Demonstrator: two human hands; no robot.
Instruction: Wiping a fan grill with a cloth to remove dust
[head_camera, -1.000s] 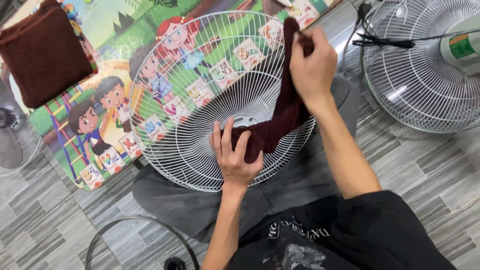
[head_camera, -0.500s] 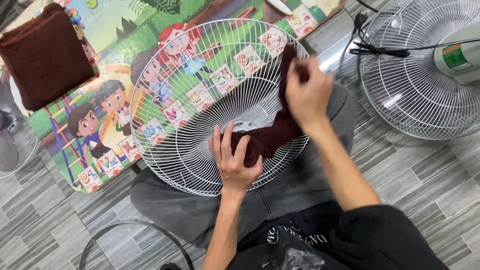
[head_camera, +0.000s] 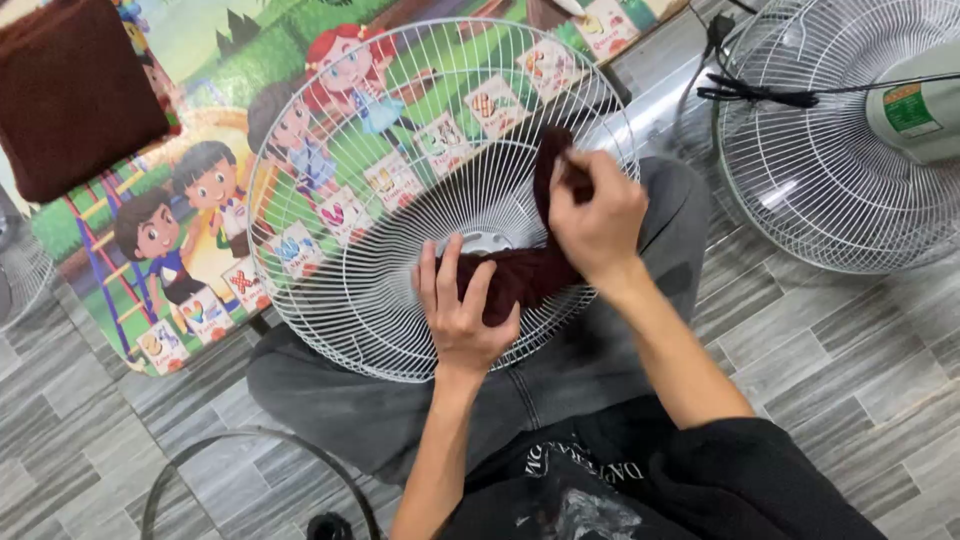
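A round white wire fan grille (head_camera: 360, 130) rests tilted on my lap and against a low table. A dark red cloth (head_camera: 522, 272) lies across its inner face, from the centre hub up toward the rim. My left hand (head_camera: 462, 318) presses flat on the lower end of the cloth near the hub. My right hand (head_camera: 598, 215) pinches the upper part of the cloth between fingers and thumb, against the wires.
A low table with a colourful cartoon top (head_camera: 200, 190) stands behind the grille, a folded brown towel (head_camera: 72, 95) on its left corner. A second fan with grille and grey motor (head_camera: 850, 130) lies at the right. A dark wire ring (head_camera: 250, 480) lies on the grey tile floor.
My right hand has slid the cloth down the grille from the upper rim toward the centre. The left hand has stayed near the hub.
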